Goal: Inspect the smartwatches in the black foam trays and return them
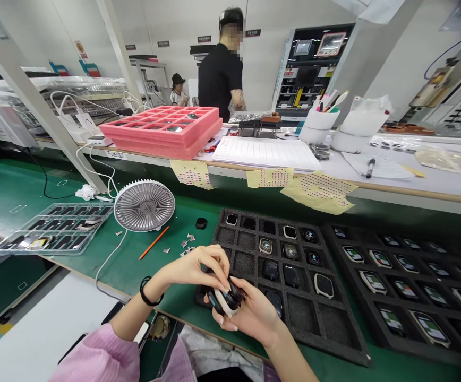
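Note:
Several smartwatch cases [227,301], black and pale, sit pressed together in a small stack between my two hands. My right hand [256,313] is wrapped round the stack from the right and below. From the upper left, my left hand [202,270] reaches over with its fingers bent and pinched on the cases; fingers cover much of them. The hands are above the left front edge of a dark foam tray [236,241]. In its compartments lie more watches, such as a pale-rimmed one [324,285] and a round-faced one [290,251].
A second foam tray [358,281] with lit watches lies right. Left are a fan [144,206], an orange stick [153,243], small metallic pieces [185,244] and a clear plastic tray [81,245]. The raised shelf [230,168] holds pink foam [154,143]. Two people stand beyond.

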Tool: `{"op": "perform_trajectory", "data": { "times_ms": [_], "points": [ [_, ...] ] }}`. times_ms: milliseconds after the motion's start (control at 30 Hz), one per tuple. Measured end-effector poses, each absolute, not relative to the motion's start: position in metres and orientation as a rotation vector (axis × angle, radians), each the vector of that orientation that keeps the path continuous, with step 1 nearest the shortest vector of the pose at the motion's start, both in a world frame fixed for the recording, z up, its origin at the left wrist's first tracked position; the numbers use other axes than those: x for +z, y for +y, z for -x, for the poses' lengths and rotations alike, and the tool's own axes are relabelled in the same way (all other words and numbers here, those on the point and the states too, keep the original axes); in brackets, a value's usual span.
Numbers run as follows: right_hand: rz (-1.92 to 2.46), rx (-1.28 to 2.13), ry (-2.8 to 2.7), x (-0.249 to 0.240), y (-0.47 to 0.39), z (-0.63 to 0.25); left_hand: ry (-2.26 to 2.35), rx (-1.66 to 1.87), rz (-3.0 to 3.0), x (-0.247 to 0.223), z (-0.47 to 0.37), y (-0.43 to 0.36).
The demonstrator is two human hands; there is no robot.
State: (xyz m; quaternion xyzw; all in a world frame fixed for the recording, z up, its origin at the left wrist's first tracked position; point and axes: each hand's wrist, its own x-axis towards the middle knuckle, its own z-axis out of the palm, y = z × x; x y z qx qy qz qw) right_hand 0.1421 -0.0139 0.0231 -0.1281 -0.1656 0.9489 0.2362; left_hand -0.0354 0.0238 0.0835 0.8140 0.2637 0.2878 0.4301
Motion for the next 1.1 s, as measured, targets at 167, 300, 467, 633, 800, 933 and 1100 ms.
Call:
{"op": "perform_trajectory", "data": {
  "times_ms": [167, 300, 467, 633, 800, 933, 1100],
  "points": [
    [0.347, 2.611, -0.452, 0.024, -0.015, -0.14, 0.623, 0.684, -1.957, 0.081, 0.036, 0.024],
    [0.347, 2.612, -0.488, 0.021, -0.017, -0.139, 0.633, 0.706, -1.984, 0.078, 0.034, 0.024],
    [0.378, 2.583, -0.565, 0.015, -0.017, -0.142, 0.602, 0.652, -2.06, 0.068, 0.033, 0.026],
    [0.601, 2.417, -0.762, 0.025, -0.012, -0.154, 0.624, 0.694, -2.101, 0.064, 0.03, 0.031],
    [1.021, 1.746, -1.213, 0.031, -0.001, -0.17, 0.906, 0.694, -2.156, 0.072, 0.017, 0.023],
    [1.16, 1.256, -1.471, 0.023, 0.004, -0.168, 1.066, 0.737, -2.353, 0.06, -0.005, 0.01],
    [1.221, 1.035, -1.592, 0.017, 0.002, -0.157, 1.196, 0.92, -2.558, 0.026, -0.028, 0.01]
  ]
}}
